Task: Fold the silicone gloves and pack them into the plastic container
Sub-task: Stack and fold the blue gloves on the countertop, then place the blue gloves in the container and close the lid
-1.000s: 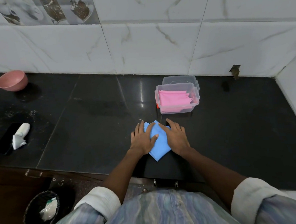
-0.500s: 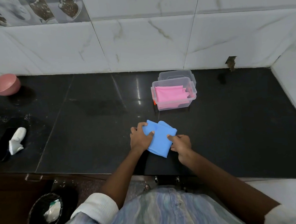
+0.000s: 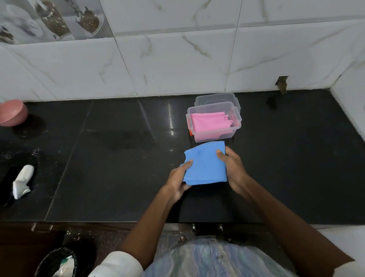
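A folded blue silicone glove is held flat just above the black counter, between both my hands. My left hand grips its left edge with the thumb on top. My right hand grips its right edge the same way. Just beyond the glove stands the clear plastic container, open, with a folded pink glove lying inside. The glove's far edge is close to the container's near wall.
The container's clear lid lies behind it by the tiled wall. A pink bowl sits at the far left. A white crumpled item rests on a dark phone. A bin stands on the floor.
Both hands were pressing the blue glove flat on the counter, then took it by its edges. The folded glove has risen and moved toward the container.
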